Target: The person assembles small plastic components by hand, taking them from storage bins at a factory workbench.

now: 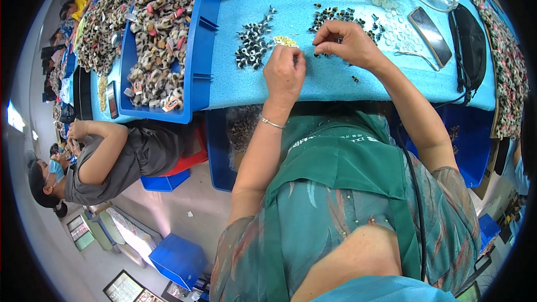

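My left hand [284, 74] is closed over the blue table cover, its fingers curled together; whatever they hold is hidden. Just beyond its fingertips lies a small heap of yellow pieces [286, 41]. On its left is a pile of black-and-white eye-like pieces [253, 46]. My right hand [348, 43] has thumb and forefinger drawn together in a pinch. Tiny dark bits show by those fingertips, too small to tell whether they are gripped. Behind the right hand spreads a pile of small black-and-amber eye-like pieces [333, 17].
Clear plastic discs [394, 22] lie at the right, beside tweezers [419, 58], a phone [429, 34] and a black pouch [471, 50]. A blue crate [196, 59] of plush pieces borders the left side. Another person [126, 148] sits at left.
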{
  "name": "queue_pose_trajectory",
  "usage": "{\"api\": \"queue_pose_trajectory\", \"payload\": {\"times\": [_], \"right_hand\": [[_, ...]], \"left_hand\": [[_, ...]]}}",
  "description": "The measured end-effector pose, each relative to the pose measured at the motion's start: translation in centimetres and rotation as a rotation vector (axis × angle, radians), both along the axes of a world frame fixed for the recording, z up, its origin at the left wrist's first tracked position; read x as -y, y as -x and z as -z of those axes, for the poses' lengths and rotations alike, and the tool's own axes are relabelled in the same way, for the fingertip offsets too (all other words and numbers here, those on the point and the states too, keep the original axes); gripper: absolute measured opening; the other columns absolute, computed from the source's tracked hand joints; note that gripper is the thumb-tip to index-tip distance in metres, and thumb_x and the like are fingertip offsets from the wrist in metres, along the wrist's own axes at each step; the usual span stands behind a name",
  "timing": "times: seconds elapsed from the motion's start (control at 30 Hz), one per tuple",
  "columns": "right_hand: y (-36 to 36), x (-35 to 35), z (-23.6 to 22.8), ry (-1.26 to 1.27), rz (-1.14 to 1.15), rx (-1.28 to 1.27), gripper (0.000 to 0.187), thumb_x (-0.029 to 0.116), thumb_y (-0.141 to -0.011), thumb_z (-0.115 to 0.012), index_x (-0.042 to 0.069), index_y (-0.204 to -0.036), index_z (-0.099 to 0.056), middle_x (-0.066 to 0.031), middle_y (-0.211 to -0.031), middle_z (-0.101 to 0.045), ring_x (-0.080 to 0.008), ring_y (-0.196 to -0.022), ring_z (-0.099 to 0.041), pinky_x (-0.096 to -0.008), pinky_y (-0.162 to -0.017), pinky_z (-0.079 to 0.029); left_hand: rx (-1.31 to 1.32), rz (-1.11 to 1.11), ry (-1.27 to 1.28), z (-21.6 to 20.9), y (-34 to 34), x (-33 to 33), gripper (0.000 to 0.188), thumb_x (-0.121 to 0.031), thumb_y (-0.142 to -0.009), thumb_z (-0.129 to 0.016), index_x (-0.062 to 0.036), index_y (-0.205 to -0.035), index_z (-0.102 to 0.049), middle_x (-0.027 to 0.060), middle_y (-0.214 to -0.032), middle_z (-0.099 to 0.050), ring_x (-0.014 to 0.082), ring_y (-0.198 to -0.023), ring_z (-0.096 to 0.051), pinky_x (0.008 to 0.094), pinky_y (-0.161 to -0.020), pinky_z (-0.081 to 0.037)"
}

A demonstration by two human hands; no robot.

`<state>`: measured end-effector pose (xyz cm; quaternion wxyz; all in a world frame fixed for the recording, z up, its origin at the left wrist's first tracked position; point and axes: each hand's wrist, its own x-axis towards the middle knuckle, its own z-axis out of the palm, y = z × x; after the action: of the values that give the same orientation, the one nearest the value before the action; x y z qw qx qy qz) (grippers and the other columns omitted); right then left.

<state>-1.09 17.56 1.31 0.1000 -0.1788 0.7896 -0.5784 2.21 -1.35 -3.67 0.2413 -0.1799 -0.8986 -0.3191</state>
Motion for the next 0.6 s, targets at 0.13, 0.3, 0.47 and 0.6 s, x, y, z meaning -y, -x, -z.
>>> {"api": "queue_pose_trajectory", "payload": {"times": [0.13, 0.3, 0.47, 0.6], "right_hand": [[-1.6, 0.1, 0.3, 0.006, 0.011, -0.034, 0.015, 0.009, -0.079, -0.073, 0.002, -0.089, -0.065, -0.0015, -0.079, -0.065, -0.0081, -0.071, -0.058, -0.0242, -0.067, -0.048], [-2.6, 1.3, -0.4, 0.086, 0.033, -0.046, 0.021, 0.008, -0.078, -0.074, 0.006, -0.099, -0.068, -0.0001, -0.079, -0.063, -0.0080, -0.074, -0.059, -0.0237, -0.070, -0.049], [-2.7, 1.3, -1.0, 0.073, 0.006, -0.064, 0.017, 0.009, -0.079, -0.074, 0.004, -0.094, -0.068, -0.0007, -0.080, -0.062, -0.0081, -0.074, -0.057, -0.0240, -0.069, -0.048], [-2.7, 1.1, -1.1, 0.056, 0.021, -0.050, 0.014, 0.010, -0.078, -0.074, 0.003, -0.087, -0.065, -0.0012, -0.081, -0.061, -0.0091, -0.072, -0.056, -0.0255, -0.067, -0.048]], "left_hand": [[0.393, 0.051, -0.664, -0.9, -0.6, 0.4, 0.011, -0.007, -0.080, -0.070, -0.0032, -0.086, -0.062, 0.0032, -0.077, -0.057, 0.0111, -0.064, -0.053, 0.0245, -0.058, -0.043], [0.738, 0.238, -1.281, -2.4, -1.2, 0.5, 0.011, -0.009, -0.088, -0.067, 0.0002, -0.093, -0.064, 0.0008, -0.080, -0.062, 0.0063, -0.068, -0.052, 0.0192, -0.064, -0.041], [0.721, 0.243, -1.275, -2.8, -1.8, -0.2, 0.013, -0.011, -0.087, -0.068, -0.0001, -0.093, -0.065, 0.0010, -0.077, -0.061, 0.0073, -0.068, -0.052, 0.0199, -0.063, -0.040], [0.682, 0.235, -1.250, -2.9, -2.3, -0.6, 0.012, -0.009, -0.089, -0.066, 0.0016, -0.095, -0.065, 0.0014, -0.080, -0.062, 0.0070, -0.070, -0.053, 0.0199, -0.065, -0.042]]}}
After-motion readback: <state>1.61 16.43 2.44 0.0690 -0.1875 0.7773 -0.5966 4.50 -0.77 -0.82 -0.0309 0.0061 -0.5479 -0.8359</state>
